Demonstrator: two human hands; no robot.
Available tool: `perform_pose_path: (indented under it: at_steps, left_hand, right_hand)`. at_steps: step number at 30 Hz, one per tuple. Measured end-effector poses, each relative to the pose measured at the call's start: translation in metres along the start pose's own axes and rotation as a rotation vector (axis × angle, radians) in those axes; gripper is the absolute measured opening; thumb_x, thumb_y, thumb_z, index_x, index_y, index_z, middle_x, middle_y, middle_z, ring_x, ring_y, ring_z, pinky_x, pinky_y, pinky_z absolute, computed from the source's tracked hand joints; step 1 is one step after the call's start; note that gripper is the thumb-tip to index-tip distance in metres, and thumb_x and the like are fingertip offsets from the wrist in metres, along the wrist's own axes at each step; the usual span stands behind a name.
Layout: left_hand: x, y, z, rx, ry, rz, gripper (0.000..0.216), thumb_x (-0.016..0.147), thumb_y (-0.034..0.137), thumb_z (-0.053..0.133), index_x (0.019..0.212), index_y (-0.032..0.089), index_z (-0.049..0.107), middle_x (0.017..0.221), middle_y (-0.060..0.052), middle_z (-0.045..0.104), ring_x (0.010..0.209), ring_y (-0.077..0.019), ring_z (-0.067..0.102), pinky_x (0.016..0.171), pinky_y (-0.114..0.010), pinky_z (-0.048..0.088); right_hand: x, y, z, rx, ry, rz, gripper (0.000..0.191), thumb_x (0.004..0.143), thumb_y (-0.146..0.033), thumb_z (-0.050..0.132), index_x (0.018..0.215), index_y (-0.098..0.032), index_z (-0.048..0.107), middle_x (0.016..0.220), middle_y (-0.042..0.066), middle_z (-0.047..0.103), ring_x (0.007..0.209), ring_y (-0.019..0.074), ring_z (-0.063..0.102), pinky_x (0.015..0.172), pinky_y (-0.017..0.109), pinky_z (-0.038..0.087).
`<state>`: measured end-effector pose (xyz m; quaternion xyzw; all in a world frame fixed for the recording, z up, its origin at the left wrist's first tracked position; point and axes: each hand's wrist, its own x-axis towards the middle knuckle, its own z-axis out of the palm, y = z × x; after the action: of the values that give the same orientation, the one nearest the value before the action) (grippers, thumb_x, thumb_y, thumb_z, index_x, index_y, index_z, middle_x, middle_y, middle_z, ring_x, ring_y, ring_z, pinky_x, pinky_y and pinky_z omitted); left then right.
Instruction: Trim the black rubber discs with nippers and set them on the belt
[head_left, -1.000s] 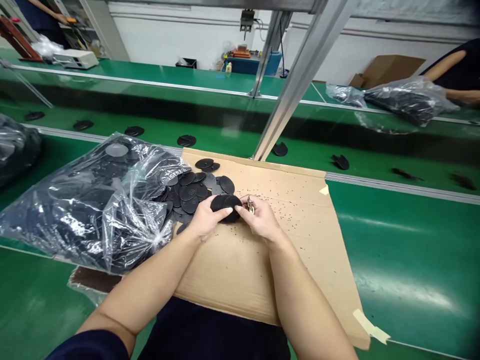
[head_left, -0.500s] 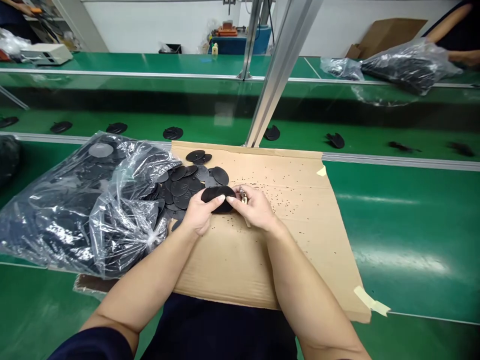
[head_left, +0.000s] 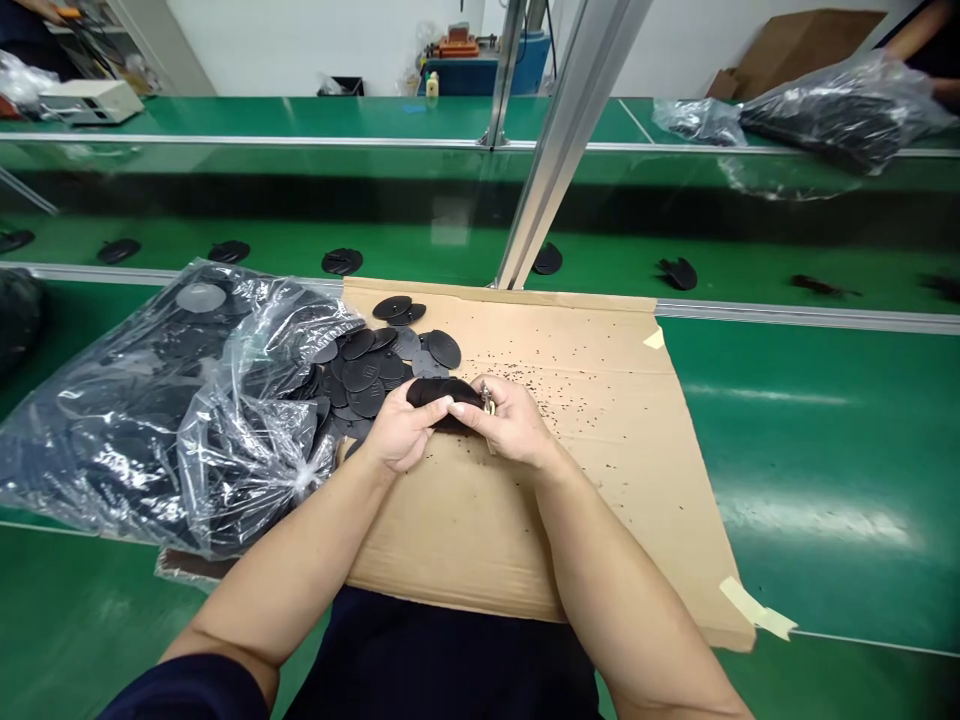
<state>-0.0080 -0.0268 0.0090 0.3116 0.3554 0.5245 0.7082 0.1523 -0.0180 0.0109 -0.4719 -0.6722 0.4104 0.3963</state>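
Note:
My left hand (head_left: 403, 430) is closed on the left side of several black round discs (head_left: 442, 391), held together above the cardboard sheet (head_left: 457, 520). From the right, my right hand (head_left: 511, 420) grips the same discs, its thumb meeting the left thumb at their near edge. A small shiny metal tool (head_left: 488, 398) is tucked in the right hand as well; its kind is mostly hidden by the fingers. Just beyond and left of my hands lies a loose pile of black discs (head_left: 362, 374), spilling by a clear plastic bag (head_left: 247, 420) filled with more of them.
Tiny dark bits (head_left: 555, 400) are scattered over the cardboard, which is taped at its right corners. Behind it, a green conveyor belt (head_left: 442, 262) carries spaced black pieces. A metal post (head_left: 559, 150) rises at the cardboard's far edge. Another person's arm (head_left: 911, 35) is at the far right.
The held discs have tilted, so their faces show less and their edge more. Both hands stay closed on them in nearly the same place. The view has shifted slightly.

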Motion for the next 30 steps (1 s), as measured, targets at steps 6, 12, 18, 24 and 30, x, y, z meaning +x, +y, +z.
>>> perform_pose_path:
  at_steps: [6,12,18,24,30]
  left_hand:
    - [0.005,-0.001,-0.002,-0.023,-0.002,-0.006,0.038,0.057,0.027,0.088,0.085,0.015,0.064,0.090,-0.007,0.067,0.089,-0.0229,0.064,0.086,-0.038,0.052]
    - [0.014,0.004,-0.015,-0.100,0.063,-0.152,0.044,0.065,0.030,0.083,0.101,0.018,0.059,0.085,-0.004,0.062,0.065,-0.0127,0.059,0.046,-0.017,0.044]
    - [0.009,0.007,-0.014,-0.149,-0.011,-0.247,0.045,0.069,0.027,0.081,0.107,0.015,0.060,0.079,-0.002,0.057,0.056,-0.0088,0.053,0.040,-0.015,0.040]
    - [0.011,0.008,-0.013,-0.264,0.017,-0.186,0.043,0.067,0.016,0.081,0.105,0.011,0.061,0.078,-0.001,0.054,0.052,-0.0044,0.043,0.037,-0.011,0.031]
    - [0.014,0.013,-0.013,-0.383,0.119,-0.149,0.032,0.074,0.009,0.073,0.104,0.011,0.062,0.080,-0.002,0.054,0.053,-0.0040,0.041,0.038,-0.011,0.032]
  right_hand:
    - [0.000,-0.001,0.004,0.105,0.022,0.021,0.040,0.077,-0.055,0.067,0.067,-0.018,0.056,0.062,-0.001,0.052,0.057,0.0130,0.048,0.053,0.024,0.038]
    - [-0.004,-0.006,0.010,0.131,0.051,-0.159,0.029,0.082,-0.039,0.065,0.105,-0.021,0.063,0.096,0.005,0.065,0.084,0.0195,0.062,0.076,0.034,0.051]
    - [-0.004,-0.009,0.014,-0.112,0.181,-0.491,0.013,0.088,-0.027,0.053,0.093,-0.020,0.062,0.087,0.006,0.065,0.083,0.0193,0.060,0.080,0.037,0.049]
    - [-0.004,-0.006,0.009,-0.131,0.228,-0.132,0.030,0.081,-0.044,0.064,0.094,-0.020,0.053,0.079,0.003,0.058,0.072,0.0180,0.056,0.069,0.033,0.047]
    - [-0.004,-0.005,-0.003,-0.322,0.155,-0.144,0.059,0.078,-0.040,0.067,0.126,-0.017,0.041,0.114,0.012,0.050,0.101,0.0261,0.052,0.086,0.040,0.046]
